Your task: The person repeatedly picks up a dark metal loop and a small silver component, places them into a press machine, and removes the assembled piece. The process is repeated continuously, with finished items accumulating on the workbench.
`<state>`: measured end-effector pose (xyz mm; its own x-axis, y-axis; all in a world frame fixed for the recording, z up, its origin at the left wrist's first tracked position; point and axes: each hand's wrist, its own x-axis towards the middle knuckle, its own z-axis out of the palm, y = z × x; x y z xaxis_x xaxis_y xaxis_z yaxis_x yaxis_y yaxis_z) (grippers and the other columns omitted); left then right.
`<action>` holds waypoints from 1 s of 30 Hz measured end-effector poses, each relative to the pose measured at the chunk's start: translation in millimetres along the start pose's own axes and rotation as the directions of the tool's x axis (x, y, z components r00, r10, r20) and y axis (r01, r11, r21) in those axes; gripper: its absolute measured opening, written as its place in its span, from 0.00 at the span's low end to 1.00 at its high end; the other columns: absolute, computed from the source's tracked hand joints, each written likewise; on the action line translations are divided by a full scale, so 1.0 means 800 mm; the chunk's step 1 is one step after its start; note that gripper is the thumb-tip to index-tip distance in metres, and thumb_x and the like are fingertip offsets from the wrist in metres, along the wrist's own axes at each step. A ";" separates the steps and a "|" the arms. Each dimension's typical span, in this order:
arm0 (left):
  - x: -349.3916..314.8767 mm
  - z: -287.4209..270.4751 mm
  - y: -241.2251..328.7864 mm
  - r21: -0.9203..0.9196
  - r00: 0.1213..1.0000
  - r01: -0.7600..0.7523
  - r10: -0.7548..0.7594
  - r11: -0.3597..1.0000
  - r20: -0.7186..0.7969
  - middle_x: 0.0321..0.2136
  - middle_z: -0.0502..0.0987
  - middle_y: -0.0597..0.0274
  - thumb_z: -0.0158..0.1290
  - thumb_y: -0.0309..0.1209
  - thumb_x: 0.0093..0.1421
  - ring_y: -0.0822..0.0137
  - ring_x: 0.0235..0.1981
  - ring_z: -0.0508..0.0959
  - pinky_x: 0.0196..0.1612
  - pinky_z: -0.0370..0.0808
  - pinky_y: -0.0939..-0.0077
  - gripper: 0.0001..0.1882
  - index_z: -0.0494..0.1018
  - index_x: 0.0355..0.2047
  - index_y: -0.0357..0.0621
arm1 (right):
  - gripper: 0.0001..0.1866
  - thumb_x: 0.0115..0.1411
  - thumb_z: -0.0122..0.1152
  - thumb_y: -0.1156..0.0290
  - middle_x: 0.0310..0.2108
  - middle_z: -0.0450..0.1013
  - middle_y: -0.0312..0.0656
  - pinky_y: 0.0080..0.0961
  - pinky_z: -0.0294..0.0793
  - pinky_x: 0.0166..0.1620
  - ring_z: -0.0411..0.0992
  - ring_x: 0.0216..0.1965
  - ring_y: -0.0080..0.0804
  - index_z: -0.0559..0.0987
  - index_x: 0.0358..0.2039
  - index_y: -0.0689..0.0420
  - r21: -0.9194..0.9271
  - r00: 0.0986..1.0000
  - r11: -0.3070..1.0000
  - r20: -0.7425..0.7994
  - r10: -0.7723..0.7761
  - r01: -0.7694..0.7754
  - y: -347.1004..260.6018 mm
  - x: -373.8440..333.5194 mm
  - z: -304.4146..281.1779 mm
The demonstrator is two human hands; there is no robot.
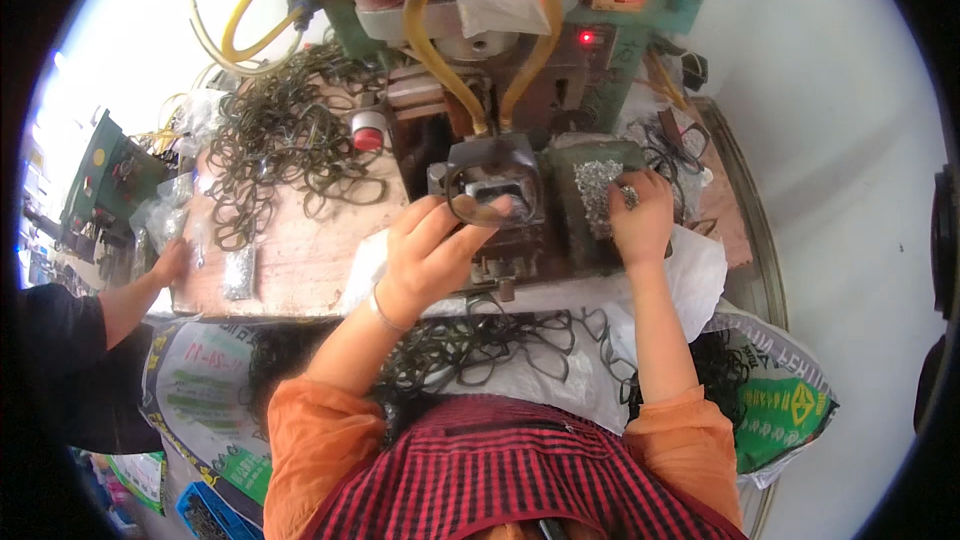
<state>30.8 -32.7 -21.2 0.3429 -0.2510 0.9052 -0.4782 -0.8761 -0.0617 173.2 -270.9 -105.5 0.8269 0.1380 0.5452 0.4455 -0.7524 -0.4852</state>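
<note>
Centre frame: left hand [425, 260] pinches a dark wire ring [480, 195] onto the press block [490, 180]; right hand [640, 220], fingers curled, picks small metal bits [598, 185]; loading step, careful seating needed.

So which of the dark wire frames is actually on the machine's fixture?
The dark frame pinched by the left hand on the metal fixture; the rest lie loose in the table pile and lap heap.

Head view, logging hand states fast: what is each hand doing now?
Left hand: holding a dark frame at the machine.
Right hand: fingers in the small metal parts; grip cannot be told.
</note>
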 end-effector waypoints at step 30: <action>-0.172 -0.068 -0.302 0.859 0.416 0.458 -0.909 0.229 0.021 0.36 0.78 0.51 0.56 0.34 0.56 0.52 0.39 0.80 0.41 0.78 0.61 0.09 0.80 0.29 0.42 | 0.09 0.59 0.60 0.76 0.37 0.79 0.45 0.27 0.72 0.47 0.76 0.40 0.32 0.80 0.40 0.63 0.279 0.987 0.950 -0.028 0.158 -0.144 -0.007 -0.030 -0.021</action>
<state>55.1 235.5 -108.0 0.5942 0.6838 0.4235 0.7420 -0.6693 0.0395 145.0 -280.6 -104.1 0.8768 -0.0003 0.4809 0.3999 -0.5547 -0.7296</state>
